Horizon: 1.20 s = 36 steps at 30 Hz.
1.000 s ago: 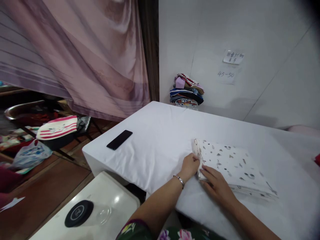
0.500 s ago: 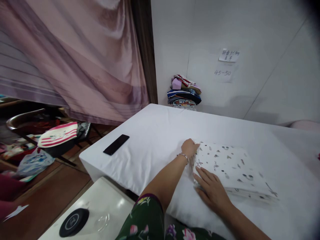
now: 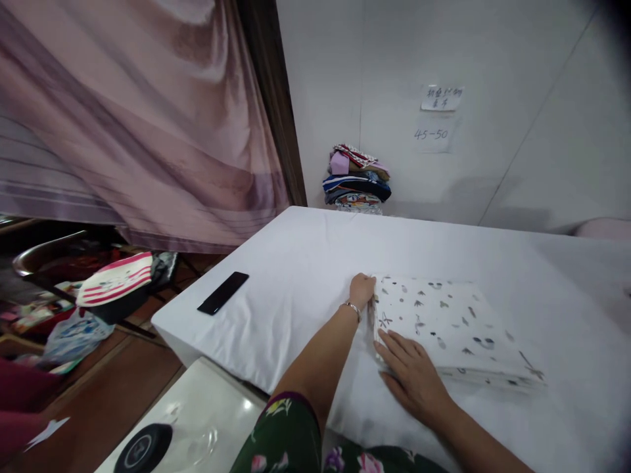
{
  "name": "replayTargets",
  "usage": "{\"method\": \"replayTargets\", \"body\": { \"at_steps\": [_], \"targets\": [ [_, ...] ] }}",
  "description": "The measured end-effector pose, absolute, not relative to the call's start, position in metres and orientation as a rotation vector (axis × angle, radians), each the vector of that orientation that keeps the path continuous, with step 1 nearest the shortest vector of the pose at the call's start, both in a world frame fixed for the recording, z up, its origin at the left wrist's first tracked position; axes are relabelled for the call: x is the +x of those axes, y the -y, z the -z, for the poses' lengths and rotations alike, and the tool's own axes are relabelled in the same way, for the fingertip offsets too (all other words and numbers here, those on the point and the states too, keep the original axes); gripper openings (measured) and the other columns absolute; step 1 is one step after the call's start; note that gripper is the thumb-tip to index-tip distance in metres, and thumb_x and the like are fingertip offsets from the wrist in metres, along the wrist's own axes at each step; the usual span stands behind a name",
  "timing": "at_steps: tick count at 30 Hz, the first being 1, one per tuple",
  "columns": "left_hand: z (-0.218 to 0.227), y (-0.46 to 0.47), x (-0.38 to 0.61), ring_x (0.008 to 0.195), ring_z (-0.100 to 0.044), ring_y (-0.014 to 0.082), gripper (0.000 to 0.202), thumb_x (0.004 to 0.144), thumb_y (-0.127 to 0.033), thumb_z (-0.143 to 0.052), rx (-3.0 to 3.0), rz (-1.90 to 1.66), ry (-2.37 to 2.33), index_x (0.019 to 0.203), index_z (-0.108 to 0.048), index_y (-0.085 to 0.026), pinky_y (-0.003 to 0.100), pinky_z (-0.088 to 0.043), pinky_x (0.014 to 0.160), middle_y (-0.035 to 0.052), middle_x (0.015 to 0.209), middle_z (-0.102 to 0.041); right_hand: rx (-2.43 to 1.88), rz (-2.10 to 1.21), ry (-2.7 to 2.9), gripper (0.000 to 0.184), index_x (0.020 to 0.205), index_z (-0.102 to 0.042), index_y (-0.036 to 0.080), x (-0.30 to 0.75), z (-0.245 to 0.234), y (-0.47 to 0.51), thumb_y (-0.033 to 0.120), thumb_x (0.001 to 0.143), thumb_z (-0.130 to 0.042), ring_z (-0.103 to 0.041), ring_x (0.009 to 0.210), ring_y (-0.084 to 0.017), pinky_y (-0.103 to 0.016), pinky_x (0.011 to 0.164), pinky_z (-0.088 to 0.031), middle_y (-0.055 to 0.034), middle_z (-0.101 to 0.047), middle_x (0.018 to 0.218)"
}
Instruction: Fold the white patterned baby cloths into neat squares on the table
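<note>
A white folded cloth (image 3: 444,322) with small grey and dark printed motifs lies flat in several layers on a white-covered table (image 3: 305,263). At its far left corner, my left hand (image 3: 362,291) closes on the edge, with a bracelet at the wrist. The fingertips there are partly hidden. My right hand (image 3: 413,373) rests on the near left corner of the cloth, palm down with its fingers stretched out. Both hands touch the cloth.
A black phone (image 3: 223,293) lies on the table's left part. Stacked folded fabrics (image 3: 357,180) stand against the wall behind. A round black object (image 3: 144,450) sits on a pale surface at lower left. A chair (image 3: 123,289) with clothing stands beyond, by a pink curtain (image 3: 197,118).
The camera view has shifted slightly, so the table and cloth appear a little further left. My left thumb has drawn back from the cloth's top to its edge. My right hand stays at the near corner.
</note>
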<state>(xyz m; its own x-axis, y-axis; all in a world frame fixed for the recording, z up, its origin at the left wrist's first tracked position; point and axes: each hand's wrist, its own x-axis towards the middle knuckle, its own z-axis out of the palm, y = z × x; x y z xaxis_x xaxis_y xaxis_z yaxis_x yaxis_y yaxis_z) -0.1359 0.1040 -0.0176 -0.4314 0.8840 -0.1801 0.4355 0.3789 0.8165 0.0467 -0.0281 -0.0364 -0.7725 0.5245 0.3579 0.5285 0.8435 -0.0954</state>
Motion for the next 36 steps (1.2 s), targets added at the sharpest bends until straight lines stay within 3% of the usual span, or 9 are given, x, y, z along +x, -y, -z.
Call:
{"method": "replayTargets", "body": {
  "at_steps": [5, 10, 16, 20, 24, 29, 36],
  "targets": [
    [0.017, -0.1, -0.134, 0.083, -0.06, 0.0187, 0.02, 0.077, -0.034, -0.056, 1.24, -0.931, -2.063, 0.082, -0.06, -0.015, 0.027, -0.042, 0.073, 0.0085, 0.086, -0.067, -0.814, -0.083, 2.645, 0.049, 0.133, -0.043, 0.024, 0.045, 0.033, 0.028, 0.024, 0.084, -0.047, -0.034, 0.127, -0.026, -0.042, 0.095, -0.034, -0.0057, -0.035, 0.143],
    [0.009, -0.092, -0.128, 0.097, -0.058, 0.0218, 0.033, 0.085, -0.034, -0.046, 1.452, -0.929, -2.141, 0.111, -0.052, -0.014, 0.032, -0.042, 0.082, 0.0137, 0.112, -0.059, -0.854, -0.253, 2.64, 0.054, 0.135, -0.039, 0.026, 0.045, 0.027, 0.031, 0.025, 0.082, -0.048, -0.032, 0.129, -0.026, -0.046, 0.099, -0.033, -0.0057, -0.034, 0.144],
    [-0.008, -0.07, -0.105, 0.125, -0.038, 0.026, 0.039, 0.086, -0.028, -0.045, 2.075, -0.864, -2.128, 0.122, -0.048, -0.013, 0.04, -0.033, 0.101, 0.0148, 0.132, -0.046, -0.819, -0.347, 2.38, 0.054, 0.142, -0.028, 0.025, 0.077, 0.002, 0.014, 0.028, 0.09, -0.041, -0.03, 0.132, -0.018, -0.042, 0.106, -0.031, -0.0069, -0.039, 0.141],
    [0.006, -0.041, -0.091, 0.135, -0.022, 0.0268, 0.046, 0.087, -0.038, -0.043, 2.323, -0.667, -1.928, 0.129, -0.043, -0.018, 0.049, -0.018, 0.109, 0.0104, 0.144, -0.034, -1.126, -0.118, 2.269, 0.05, 0.139, -0.035, 0.023, 0.124, -0.004, -0.022, 0.035, 0.091, -0.039, -0.025, 0.134, -0.023, -0.047, 0.107, -0.026, -0.008, -0.036, 0.143],
    [0.021, -0.029, -0.089, 0.137, -0.017, 0.0252, 0.048, 0.091, -0.041, -0.034, 2.226, -0.534, -1.907, 0.134, -0.039, -0.02, 0.053, -0.013, 0.11, 0.0069, 0.147, -0.028, -1.647, -0.112, 2.364, 0.057, 0.134, -0.043, 0.019, 0.16, 0.018, -0.043, 0.05, 0.088, -0.036, -0.022, 0.134, -0.028, -0.052, 0.106, -0.023, -0.0111, -0.032, 0.144],
    [0.02, -0.031, -0.091, 0.138, -0.015, 0.0252, 0.047, 0.09, -0.04, -0.036, 2.155, -0.589, -1.869, 0.133, -0.041, -0.022, 0.054, -0.013, 0.109, 0.0065, 0.147, -0.028, -1.729, -0.215, 2.39, 0.058, 0.132, -0.046, 0.018, 0.168, 0.031, -0.046, 0.052, 0.087, -0.033, -0.02, 0.136, -0.025, -0.048, 0.108, -0.021, -0.0088, -0.029, 0.145],
    [0.024, -0.023, -0.101, 0.138, -0.016, 0.0221, 0.046, 0.09, -0.036, -0.039, 1.889, -0.963, -1.828, 0.13, -0.043, -0.016, 0.04, -0.02, 0.111, 0.0097, 0.148, -0.025, -1.868, -0.332, 2.003, 0.053, 0.125, -0.053, 0.015, 0.203, 0.024, -0.051, 0.045, 0.083, -0.039, -0.045, 0.122, -0.024, -0.038, 0.102, -0.035, -0.0104, -0.049, 0.133]
  ]
}}
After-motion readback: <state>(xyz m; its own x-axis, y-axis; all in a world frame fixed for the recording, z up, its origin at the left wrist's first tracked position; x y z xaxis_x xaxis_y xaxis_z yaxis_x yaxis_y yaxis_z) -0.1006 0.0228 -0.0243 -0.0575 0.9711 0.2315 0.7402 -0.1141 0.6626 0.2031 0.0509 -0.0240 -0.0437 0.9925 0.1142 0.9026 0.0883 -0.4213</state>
